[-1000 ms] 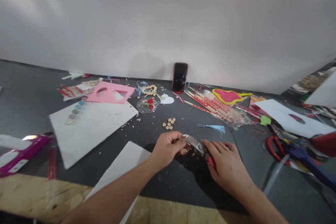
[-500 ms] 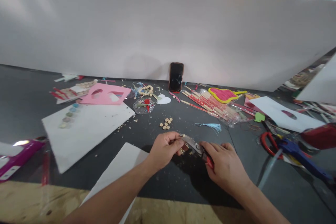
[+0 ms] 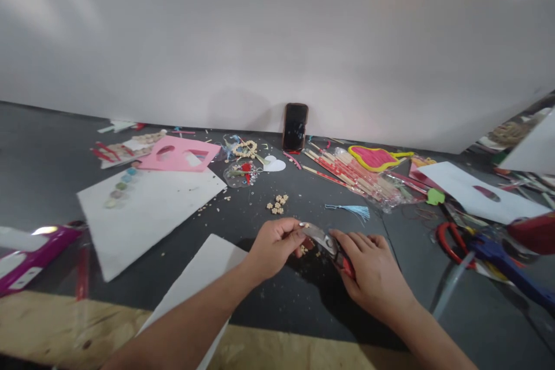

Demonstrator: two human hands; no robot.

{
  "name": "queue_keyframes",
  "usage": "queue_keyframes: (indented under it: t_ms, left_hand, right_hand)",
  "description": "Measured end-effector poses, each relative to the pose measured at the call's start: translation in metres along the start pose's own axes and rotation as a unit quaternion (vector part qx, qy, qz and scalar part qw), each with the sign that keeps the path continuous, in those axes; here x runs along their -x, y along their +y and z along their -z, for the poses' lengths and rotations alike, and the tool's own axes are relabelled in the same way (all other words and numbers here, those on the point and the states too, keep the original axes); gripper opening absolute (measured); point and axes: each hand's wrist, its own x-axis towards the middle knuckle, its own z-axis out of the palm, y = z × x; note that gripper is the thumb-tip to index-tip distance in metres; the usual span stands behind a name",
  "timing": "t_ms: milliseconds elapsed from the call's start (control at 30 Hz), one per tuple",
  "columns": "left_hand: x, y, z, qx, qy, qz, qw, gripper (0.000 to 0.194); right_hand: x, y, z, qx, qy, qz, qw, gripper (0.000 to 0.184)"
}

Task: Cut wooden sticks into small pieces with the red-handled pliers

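My right hand (image 3: 370, 263) is wrapped round the red handles of a pair of shears (image 3: 323, 238), their metal blades pointing left. My left hand (image 3: 274, 247) is closed, thumb against fingers, at the blade tips. A small pale piece (image 3: 302, 224) shows at those fingertips, too small to name its kind. Below the blades, partly behind the left fingers, lie pale wooden bits (image 3: 304, 250). A little cluster of pale flower-shaped beads (image 3: 277, 204) rests on the dark table just beyond my left hand.
A phone (image 3: 295, 127) leans on the white partition (image 3: 260, 46). To the right lie a blue tassel (image 3: 349, 209), wrapped chopsticks (image 3: 342, 173), red-handled scissors (image 3: 451, 243) and a blue glue gun (image 3: 498, 254). White sheets (image 3: 147, 208), pink card (image 3: 177, 153) and a purple tool (image 3: 37, 254) are on the left.
The view has shifted slightly, so the table items appear a little farther right. Both hands keep nearly the same pose, with the shears still at the left fingertips.
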Motion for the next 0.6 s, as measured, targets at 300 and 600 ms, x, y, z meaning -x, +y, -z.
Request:
queue_keyframes:
  t_ms: [300, 600]
  left_hand:
    - [-0.002, -0.006, 0.004, 0.101, -0.076, 0.044, 0.991, 0.026]
    - [0.001, -0.008, 0.002, 0.145, -0.077, 0.044, 0.986, 0.027]
  right_hand:
    - [0.001, 0.004, 0.006, -0.054, -0.043, 0.02, 0.997, 0.047]
    - [0.004, -0.004, 0.009, -0.022, -0.023, 0.004, 0.999, 0.038]
